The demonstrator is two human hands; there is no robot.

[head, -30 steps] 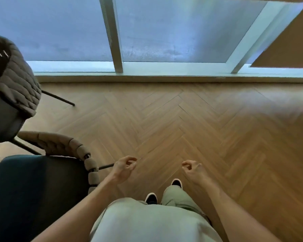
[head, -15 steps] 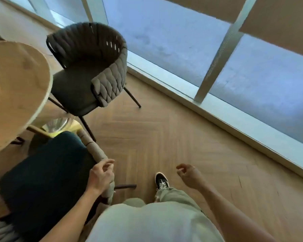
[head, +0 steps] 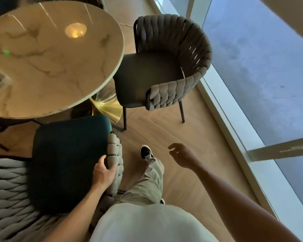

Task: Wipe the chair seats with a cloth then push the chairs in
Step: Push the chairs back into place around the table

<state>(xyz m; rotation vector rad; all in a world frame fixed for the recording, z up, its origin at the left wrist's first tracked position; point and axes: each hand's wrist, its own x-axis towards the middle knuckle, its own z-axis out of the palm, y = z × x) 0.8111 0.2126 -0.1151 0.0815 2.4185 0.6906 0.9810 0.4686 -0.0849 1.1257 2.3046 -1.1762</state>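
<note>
Left hand [head: 103, 170] grips woven armrest [head: 115, 159] of teal-seated chair [head: 66, 159]; right hand [head: 179, 154] loosely spread, holding nothing; no cloth visible; risk: one-sided push skews chair into round table [head: 51, 55].

Bare wooden floor [head: 191, 130] lies open between the near chair [head: 68, 159], far chair [head: 164, 67] and window frame [head: 234, 130].

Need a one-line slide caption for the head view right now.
Left hand grips the teal chair's woven arm by the marble table; right hand hangs free.
</note>
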